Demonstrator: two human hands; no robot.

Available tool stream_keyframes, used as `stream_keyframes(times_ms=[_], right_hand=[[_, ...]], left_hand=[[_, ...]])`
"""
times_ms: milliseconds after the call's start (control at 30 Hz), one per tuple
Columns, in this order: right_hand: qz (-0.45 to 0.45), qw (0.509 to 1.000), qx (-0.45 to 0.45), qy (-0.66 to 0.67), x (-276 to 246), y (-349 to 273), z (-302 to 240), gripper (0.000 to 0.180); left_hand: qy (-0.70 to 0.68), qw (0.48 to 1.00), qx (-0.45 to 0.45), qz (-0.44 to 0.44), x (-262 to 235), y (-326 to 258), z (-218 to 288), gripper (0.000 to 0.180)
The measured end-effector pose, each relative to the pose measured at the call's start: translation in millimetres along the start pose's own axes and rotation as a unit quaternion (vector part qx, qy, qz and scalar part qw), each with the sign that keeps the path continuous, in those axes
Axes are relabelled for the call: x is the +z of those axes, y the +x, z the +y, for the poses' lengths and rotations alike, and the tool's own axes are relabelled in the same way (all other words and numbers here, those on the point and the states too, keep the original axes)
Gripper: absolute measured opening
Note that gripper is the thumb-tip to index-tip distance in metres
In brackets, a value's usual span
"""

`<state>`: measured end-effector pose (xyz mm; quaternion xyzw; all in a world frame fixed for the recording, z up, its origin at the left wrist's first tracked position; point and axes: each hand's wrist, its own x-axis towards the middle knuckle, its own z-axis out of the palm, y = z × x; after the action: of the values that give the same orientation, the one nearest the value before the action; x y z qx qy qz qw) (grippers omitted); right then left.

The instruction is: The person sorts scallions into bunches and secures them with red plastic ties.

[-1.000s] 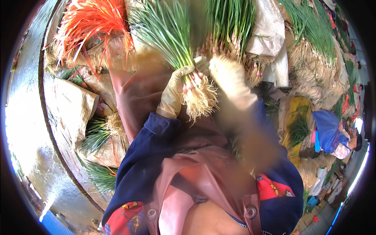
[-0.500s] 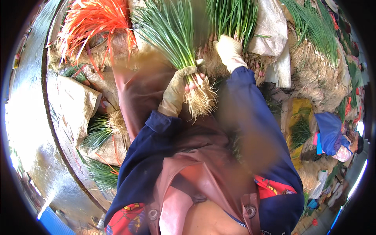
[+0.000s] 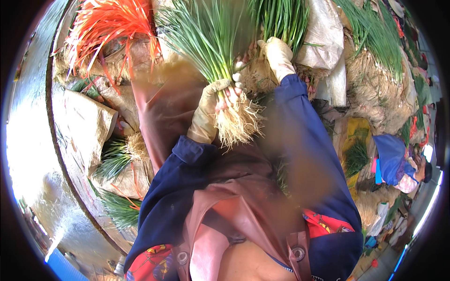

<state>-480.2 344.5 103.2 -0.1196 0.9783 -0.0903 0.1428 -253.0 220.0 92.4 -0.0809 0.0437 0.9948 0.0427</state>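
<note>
The left hand [image 3: 211,110], in a pale glove, is closed firmly round a bunch of green onions [image 3: 213,51] just above its pale roots [image 3: 239,124]; the green leaves fan upward toward the top edge of the view, the roots hang free below the fist; the bunch sits in the middle of the picture, in front of the person's chest. The right hand [image 3: 277,55], gloved likewise, reaches up and to the right into a second bunch of green stalks [image 3: 281,18]; its fingers are buried among the stems, so I cannot tell whether they are gripping or merely resting there. Between the two hands there is little free room; the stalks nearly touch. To the left a heap of orange strips [image 3: 105,25] lies by the curved rim of a round basin [image 3: 58,140]; inside that rim lie brown sacks [image 3: 89,124] and further green bundles [image 3: 112,159]. To the right a white sack [image 3: 323,37] and piles of straw-coloured roots [image 3: 375,89] crowd the ground; a blue cloth [image 3: 391,154] lies beyond them.
</note>
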Motion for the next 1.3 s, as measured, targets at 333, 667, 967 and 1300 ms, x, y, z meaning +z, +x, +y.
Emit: stream_keyframes(times_ms=[333,667,967,1300], right_hand=[[-0.225,0.884,-0.043,0.408,1,-107,2,0.033],[-0.164,0.771,0.009,0.615,11,-108,-27,0.014],[0.099,0.81,-0.108,0.567,42,-70,-41,0.03],[-0.208,0.953,-0.032,0.216,111,-135,54,0.044]], left_hand=[[0.123,0.985,-0.083,0.086,-5,-1,-5,0.042],[0.068,0.995,-0.068,0.034,-9,2,-10,0.045],[-0.002,0.999,-0.037,0.009,1,-15,-11,0.043],[-0.111,0.992,-0.022,0.051,33,-27,-14,0.042]])
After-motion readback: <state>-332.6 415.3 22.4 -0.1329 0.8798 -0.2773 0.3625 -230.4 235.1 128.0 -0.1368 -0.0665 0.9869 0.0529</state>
